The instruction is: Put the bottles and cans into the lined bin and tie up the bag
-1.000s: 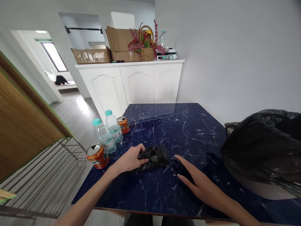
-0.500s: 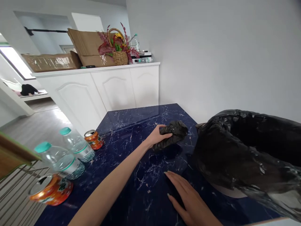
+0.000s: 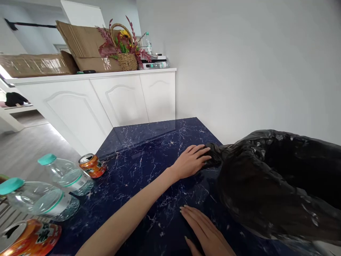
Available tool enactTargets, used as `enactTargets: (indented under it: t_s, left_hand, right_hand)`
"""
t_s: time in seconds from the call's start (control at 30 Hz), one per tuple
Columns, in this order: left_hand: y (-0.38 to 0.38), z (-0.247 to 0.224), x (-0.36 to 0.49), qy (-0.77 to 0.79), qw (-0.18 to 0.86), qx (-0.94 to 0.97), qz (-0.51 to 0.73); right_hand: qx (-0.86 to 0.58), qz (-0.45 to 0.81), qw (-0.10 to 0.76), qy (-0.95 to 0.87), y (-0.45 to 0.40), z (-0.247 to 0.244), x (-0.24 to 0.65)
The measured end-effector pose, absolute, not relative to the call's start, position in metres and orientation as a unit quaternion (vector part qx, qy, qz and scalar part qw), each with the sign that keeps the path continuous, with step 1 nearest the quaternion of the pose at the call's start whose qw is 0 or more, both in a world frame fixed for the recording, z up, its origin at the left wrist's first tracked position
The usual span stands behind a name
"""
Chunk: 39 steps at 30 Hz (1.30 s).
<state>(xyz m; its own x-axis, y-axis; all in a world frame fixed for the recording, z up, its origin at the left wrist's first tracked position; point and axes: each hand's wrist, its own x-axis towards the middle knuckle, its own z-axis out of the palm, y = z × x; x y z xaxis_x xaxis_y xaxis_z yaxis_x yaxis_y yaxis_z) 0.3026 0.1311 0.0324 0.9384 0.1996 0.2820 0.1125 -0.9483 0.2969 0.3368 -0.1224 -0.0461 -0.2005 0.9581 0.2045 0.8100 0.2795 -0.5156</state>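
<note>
My left hand reaches over the dark blue marbled table, its fingers spread on a crumpled black bag. That bag touches the left side of a bin lined with black plastic. Nearer to me, my right hand lies on the tabletop with its fingers stretched out, holding nothing. At the table's left edge stand two clear bottles with teal caps and two orange cans.
Beyond the table is a white cabinet carrying cardboard boxes, a flower basket and small bottles. A grey wall rises behind the bin. Part of a person in dark clothing shows at far left.
The black bag has moved right, up against the bin. My left hand has gone from gripping it to lying spread on it. The view has turned slightly right.
</note>
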Motion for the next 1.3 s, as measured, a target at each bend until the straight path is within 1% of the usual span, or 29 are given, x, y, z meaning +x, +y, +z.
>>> enactTargets:
  t_s: [0.07,0.17,0.33,0.5,0.6,0.73,0.83,0.97,1.13,1.3]
  left_hand:
    - [0.133,0.021,0.303,0.058,0.116,0.982,0.134]
    - [0.139,-0.001,0.307,0.084,0.098,0.984,0.12]
    - [0.133,-0.018,0.295,0.129,0.08,0.977,0.149]
    - [0.105,-0.015,0.227,0.172,0.073,0.966,0.18]
    - [0.089,-0.015,0.163,0.204,0.074,0.959,0.184]
    - [0.071,-0.013,0.078,0.264,0.074,0.943,0.19]
    - [0.062,-0.012,0.032,0.304,0.074,0.929,0.197]
    - [0.051,-0.016,0.001,0.327,0.079,0.918,0.208]
    - [0.045,-0.023,-0.004,0.329,0.084,0.913,0.226]
    - [0.046,-0.029,-0.003,0.328,0.089,0.911,0.235]
  right_hand:
    - [-0.575,0.131,0.253,-0.767,-0.122,-0.046,0.337]
    - [-0.571,0.124,0.266,-0.767,-0.122,-0.041,0.337]
    - [-0.583,0.136,0.25,-0.761,-0.123,-0.025,0.336]
    - [-0.605,0.161,0.235,-0.743,-0.13,-0.021,0.333]
    - [-0.629,0.125,0.24,-0.729,-0.126,-0.029,0.331]
    - [-0.67,0.015,0.243,-0.701,-0.091,-0.043,0.332]
    - [-0.719,-0.05,0.2,-0.664,-0.046,-0.048,0.335]
    - [-0.788,-0.035,0.14,-0.598,0.011,-0.048,0.336]
    - [-0.842,-0.01,0.132,-0.523,0.052,-0.053,0.345]
    - [-0.88,0.016,0.131,-0.456,0.066,-0.05,0.366]
